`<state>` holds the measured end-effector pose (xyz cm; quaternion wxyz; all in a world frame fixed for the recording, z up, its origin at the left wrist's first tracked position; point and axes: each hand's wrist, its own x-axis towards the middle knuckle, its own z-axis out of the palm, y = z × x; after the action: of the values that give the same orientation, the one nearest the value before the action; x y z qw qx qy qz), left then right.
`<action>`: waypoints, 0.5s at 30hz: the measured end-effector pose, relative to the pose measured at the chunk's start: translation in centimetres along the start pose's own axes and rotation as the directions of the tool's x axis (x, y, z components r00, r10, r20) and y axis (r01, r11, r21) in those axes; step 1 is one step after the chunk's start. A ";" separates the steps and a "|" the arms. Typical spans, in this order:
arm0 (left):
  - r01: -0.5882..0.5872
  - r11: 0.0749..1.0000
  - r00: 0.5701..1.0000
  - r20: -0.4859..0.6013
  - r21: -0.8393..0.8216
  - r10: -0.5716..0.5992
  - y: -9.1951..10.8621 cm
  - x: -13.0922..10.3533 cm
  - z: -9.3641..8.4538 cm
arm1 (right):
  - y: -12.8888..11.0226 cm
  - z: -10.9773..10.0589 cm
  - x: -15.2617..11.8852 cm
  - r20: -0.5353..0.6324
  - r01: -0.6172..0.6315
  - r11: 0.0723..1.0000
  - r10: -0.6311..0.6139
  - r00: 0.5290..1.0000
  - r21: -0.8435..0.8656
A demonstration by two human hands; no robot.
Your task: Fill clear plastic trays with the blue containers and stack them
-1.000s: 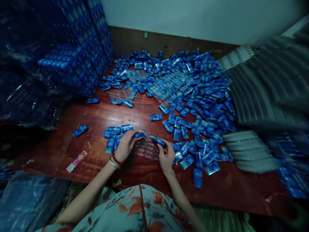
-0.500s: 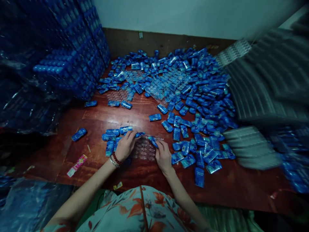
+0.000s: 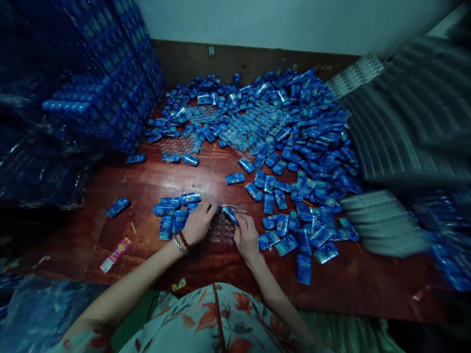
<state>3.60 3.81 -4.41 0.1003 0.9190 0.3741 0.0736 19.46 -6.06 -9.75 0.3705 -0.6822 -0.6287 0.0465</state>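
Note:
A clear plastic tray with small moulded pockets (image 3: 221, 231) lies on the table between my hands. My right hand (image 3: 248, 240) is closed on a small blue packet (image 3: 230, 214), held tilted over the tray's far part. My left hand (image 3: 198, 224) is at the tray's left side, thumb and fingers pinched together. A bit of blue shows at its fingertips, mostly hidden by the fingers. Just left of that hand sits a small group of blue packets (image 3: 166, 226), some partly covered by the hand.
A big heap of blue packets (image 3: 312, 132) spreads over the back and right, with clear trays (image 3: 253, 127) on it. Stacked filled trays (image 3: 128, 73) rise at left. Stacked empty trays (image 3: 412, 113) stand at right. A pink wrapper (image 3: 116, 255) lies front left on the wooden table (image 3: 147, 181).
My left hand has moved slightly right and down, and the packet at its fingertips is now mostly hidden. My right hand's packet has shifted slightly left. The whole view has shifted a little.

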 end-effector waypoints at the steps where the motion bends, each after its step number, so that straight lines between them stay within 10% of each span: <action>1: -0.004 1.000 0.999 0.036 0.003 0.004 0.3 0.4 -0.4 | -0.1 0.0 0.0 -0.006 -0.009 1.000 0.009 1.000 0.008; 8: -0.019 0.994 0.982 0.190 0.111 -0.003 2.4 2.5 -1.8 | -0.7 -0.9 1.0 -0.028 -0.064 0.992 0.068 0.997 0.106; 15: 0.001 0.995 0.984 0.175 0.095 -0.018 2.2 2.0 -1.9 | -1.3 -3.9 5.5 0.355 0.102 0.977 -0.029 0.934 -0.187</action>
<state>6.07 3.97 -1.92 0.0895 0.9239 0.3712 -0.0259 21.60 -3.04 -3.97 0.1827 -0.6756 -0.7085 0.0907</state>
